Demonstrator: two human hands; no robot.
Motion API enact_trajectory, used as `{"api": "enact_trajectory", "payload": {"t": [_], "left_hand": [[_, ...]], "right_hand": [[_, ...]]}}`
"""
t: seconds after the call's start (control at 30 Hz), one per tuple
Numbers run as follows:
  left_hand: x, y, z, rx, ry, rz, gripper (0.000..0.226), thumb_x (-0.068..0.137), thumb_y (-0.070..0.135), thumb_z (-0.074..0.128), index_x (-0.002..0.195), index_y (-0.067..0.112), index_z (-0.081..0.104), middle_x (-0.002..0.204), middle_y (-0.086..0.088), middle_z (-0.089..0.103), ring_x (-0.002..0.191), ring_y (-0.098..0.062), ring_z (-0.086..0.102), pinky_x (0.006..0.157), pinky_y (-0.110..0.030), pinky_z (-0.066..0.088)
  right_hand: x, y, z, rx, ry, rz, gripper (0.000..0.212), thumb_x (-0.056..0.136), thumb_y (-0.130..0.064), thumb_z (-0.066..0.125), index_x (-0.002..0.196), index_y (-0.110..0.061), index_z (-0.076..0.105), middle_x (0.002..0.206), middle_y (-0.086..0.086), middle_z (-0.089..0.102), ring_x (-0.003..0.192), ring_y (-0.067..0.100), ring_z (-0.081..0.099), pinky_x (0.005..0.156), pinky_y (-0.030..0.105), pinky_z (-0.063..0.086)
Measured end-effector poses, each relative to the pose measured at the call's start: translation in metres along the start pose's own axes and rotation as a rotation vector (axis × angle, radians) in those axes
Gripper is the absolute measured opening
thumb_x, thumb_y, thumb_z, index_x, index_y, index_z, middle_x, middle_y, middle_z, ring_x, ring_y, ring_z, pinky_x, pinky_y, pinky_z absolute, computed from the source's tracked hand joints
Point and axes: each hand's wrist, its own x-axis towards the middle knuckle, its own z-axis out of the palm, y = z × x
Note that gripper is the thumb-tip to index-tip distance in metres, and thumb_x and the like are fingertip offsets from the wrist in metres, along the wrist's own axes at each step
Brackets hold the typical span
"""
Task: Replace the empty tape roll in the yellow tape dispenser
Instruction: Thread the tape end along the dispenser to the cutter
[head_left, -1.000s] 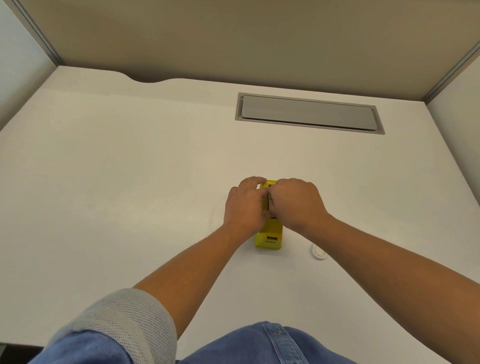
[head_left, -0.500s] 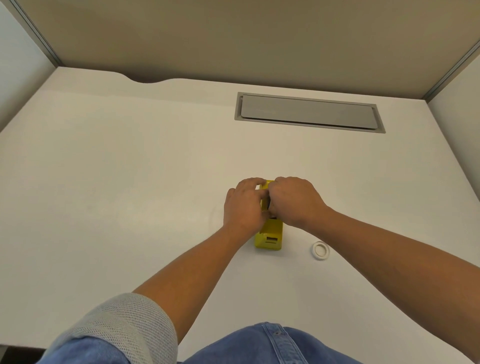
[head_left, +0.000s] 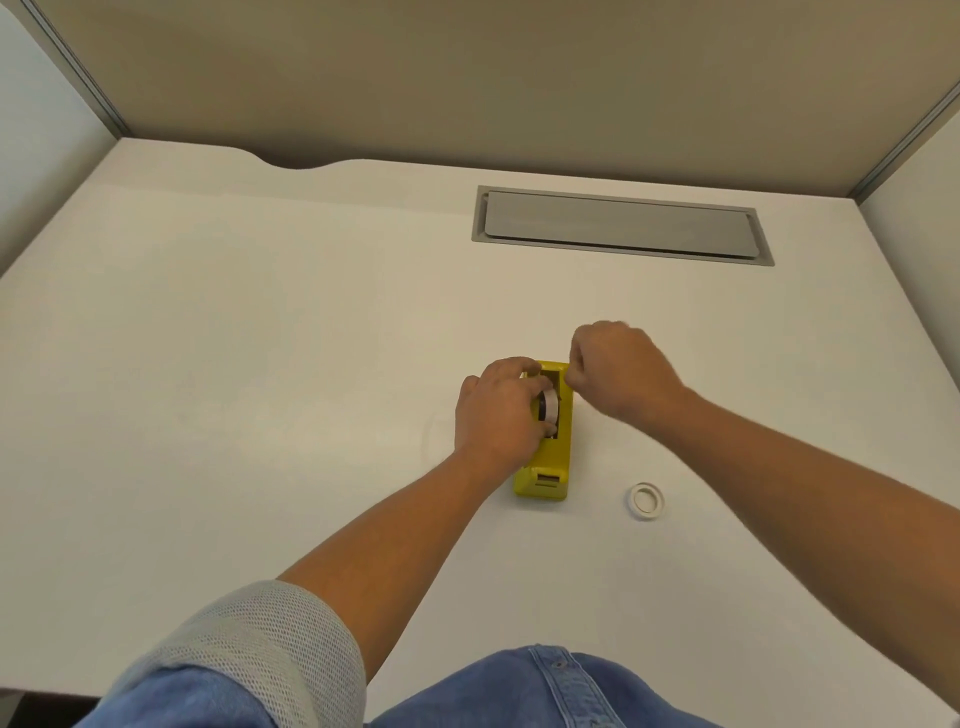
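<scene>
The yellow tape dispenser (head_left: 546, 461) lies on the white desk (head_left: 260, 364), its cutter end toward me. A tape roll (head_left: 549, 405) sits upright in its well. My left hand (head_left: 498, 410) grips the dispenser's left side, thumb and fingers around the roll. My right hand (head_left: 618, 371) hovers at the dispenser's far right corner, fingers pinched shut; whether tape is between them is hidden. A small white empty tape core (head_left: 645, 500) lies flat on the desk, right of the dispenser's near end.
A grey cable hatch (head_left: 621, 226) is set into the desk at the back right. Beige partition walls close the desk on three sides. My blue-jeaned knee (head_left: 545, 691) is at the desk's front edge.
My right hand has lifted off the dispenser and moved right and away, uncovering the tape roll in the well. My left hand stays on the dispenser.
</scene>
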Motion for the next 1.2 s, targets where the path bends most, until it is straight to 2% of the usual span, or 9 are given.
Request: {"api": "enact_trajectory", "payload": {"t": [0.17,0.27,0.4,0.47,0.77,0.83,0.97,1.07,1.2], "left_hand": [[0.004,-0.004,-0.004,0.044,-0.023,0.04,0.05,0.074,0.046,0.073,0.121,0.031,0.063,0.138,0.007,0.048,0.13,-0.017,0.037,0.1,-0.037,0.032],[0.006,-0.005,-0.007,0.064,-0.051,0.101,0.046,0.078,0.046,0.069,0.121,0.029,0.063,0.139,0.005,0.046,0.133,-0.017,0.033,0.102,-0.038,0.03],[0.009,-0.006,-0.012,0.101,-0.111,0.168,0.046,0.084,0.04,0.064,0.128,0.027,0.058,0.144,0.003,0.043,0.137,-0.019,0.028,0.105,-0.04,0.028],[0.01,-0.007,-0.013,0.104,-0.143,0.186,0.046,0.086,0.039,0.062,0.13,0.026,0.056,0.146,0.003,0.041,0.139,-0.019,0.025,0.107,-0.04,0.027],[0.018,-0.013,-0.019,0.082,-0.219,0.226,0.04,0.092,0.038,0.053,0.13,0.028,0.056,0.146,0.004,0.042,0.138,-0.017,0.028,0.107,-0.04,0.026],[0.021,-0.014,-0.02,0.059,-0.218,0.237,0.035,0.094,0.037,0.05,0.125,0.028,0.06,0.141,0.005,0.048,0.135,-0.017,0.033,0.105,-0.04,0.03],[0.03,-0.022,-0.028,0.057,-0.121,0.279,0.024,0.094,0.032,0.053,0.112,0.03,0.069,0.117,0.008,0.063,0.111,-0.017,0.052,0.09,-0.035,0.041],[0.037,-0.022,-0.036,0.127,-0.116,0.351,0.023,0.093,0.032,0.055,0.112,0.031,0.069,0.112,0.007,0.064,0.103,-0.017,0.053,0.082,-0.031,0.037],[0.045,-0.018,-0.042,0.196,-0.138,0.537,0.023,0.092,0.033,0.057,0.111,0.031,0.07,0.104,0.004,0.066,0.096,-0.02,0.055,0.074,-0.033,0.038]], "right_hand": [[-0.018,0.004,-0.003,0.328,-0.03,0.104,0.004,0.08,-0.023,0.066,0.081,-0.021,0.069,0.086,-0.002,0.07,0.08,0.019,0.064,0.069,0.032,0.053],[-0.035,-0.001,0.012,0.404,-0.073,0.137,0.016,0.073,-0.029,0.075,0.087,-0.025,0.069,0.088,-0.006,0.069,0.081,0.018,0.063,0.071,0.035,0.054],[-0.047,-0.005,0.032,0.34,-0.042,0.105,0.041,0.076,-0.034,0.074,0.115,-0.033,0.061,0.096,-0.007,0.06,0.086,0.018,0.06,0.07,0.035,0.052],[-0.048,-0.004,0.036,0.312,-0.034,0.085,0.048,0.078,-0.036,0.072,0.123,-0.037,0.056,0.099,-0.006,0.056,0.088,0.019,0.059,0.07,0.036,0.052],[-0.04,-0.004,0.036,0.32,-0.051,0.092,0.049,0.075,-0.047,0.073,0.121,-0.035,0.061,0.099,-0.006,0.056,0.089,0.019,0.058,0.067,0.031,0.045],[-0.038,-0.004,0.034,0.316,-0.041,0.095,0.044,0.077,-0.047,0.071,0.118,-0.035,0.063,0.099,-0.006,0.057,0.089,0.019,0.058,0.066,0.029,0.042],[-0.037,-0.005,0.031,0.269,-0.047,0.061,0.043,0.074,-0.048,0.073,0.114,-0.036,0.065,0.098,-0.006,0.056,0.085,0.018,0.058,0.065,0.03,0.045],[-0.035,-0.004,0.029,0.247,-0.051,0.05,0.043,0.073,-0.049,0.073,0.114,-0.036,0.065,0.096,-0.007,0.055,0.084,0.017,0.057,0.063,0.029,0.042],[-0.033,-0.003,0.03,0.233,-0.06,0.042,0.042,0.073,-0.052,0.073,0.11,-0.035,0.065,0.094,-0.008,0.054,0.08,0.015,0.054,0.061,0.027,0.038]]}}
